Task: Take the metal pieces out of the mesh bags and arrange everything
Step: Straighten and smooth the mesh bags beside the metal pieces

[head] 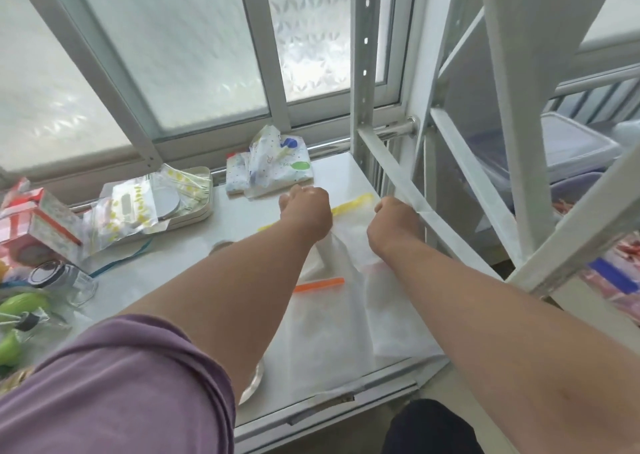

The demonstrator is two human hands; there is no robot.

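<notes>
A white translucent mesh bag with a yellow zip [350,204] lies on the white shelf [242,218] in front of me. My left hand [306,207] and my right hand [394,219] are both fisted on it, one at each side, fingers curled down out of sight. The bag's fabric bunches up between my wrists. A second mesh bag with an orange zip [320,285] lies flat nearer to me. A round metal piece [252,381] shows under my left forearm, and part of another metal piece [221,245] shows beyond that arm.
A kitchen scale with clear zip bags on it [162,200] sits at the left, a tissue pack [270,169] by the window. A glass jar [52,277], red box [34,225] and green items [20,304] crowd the left edge. A white rack brace [420,207] touches my right hand.
</notes>
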